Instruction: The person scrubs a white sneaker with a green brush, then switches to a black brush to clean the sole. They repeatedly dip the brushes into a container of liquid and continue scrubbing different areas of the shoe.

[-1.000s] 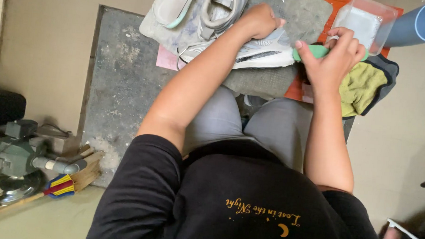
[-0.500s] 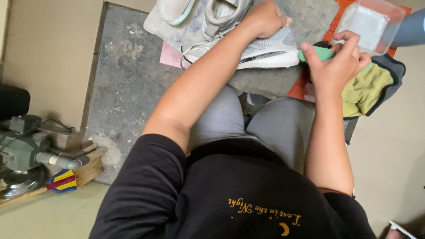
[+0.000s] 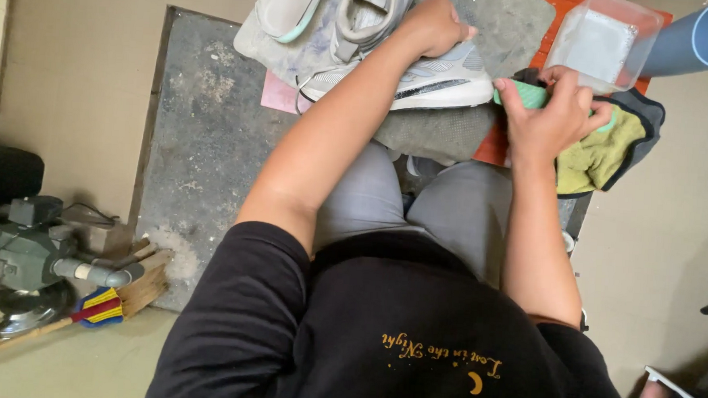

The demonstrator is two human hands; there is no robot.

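Left hand point(image 3: 434, 24): closed into a fist at the upper centre of the frame, pressing down on a grey-and-white mesh sneaker with a white sole point(image 3: 425, 75). The fingers are curled over the shoe's upper; the sneaker lies on its side on a grey cloth mat point(image 3: 442, 131).

Right hand point(image 3: 554, 114): at the upper right of the frame, fingers wrapped around a mint-green brush handle point(image 3: 524, 95). The handle's left end sits just beside the sneaker's sole at the toe. The bristle end is hidden by the hand.

Beneath the right hand lies a yellow-green rag with a dark border point(image 3: 607, 152). Above it stands a clear square plastic tub point(image 3: 604, 42) on an orange mat point(image 3: 570, 8). A blue-grey pipe point(image 3: 706, 36) shows in the upper right corner.

A second pale grey sneaker with mint trim point(image 3: 299, 14) lies at the upper left of the first, touching it. Both rest over a dark concrete slab point(image 3: 204, 135). A grey-green motor pump point(image 3: 20, 250) stands at the lower left of the frame.
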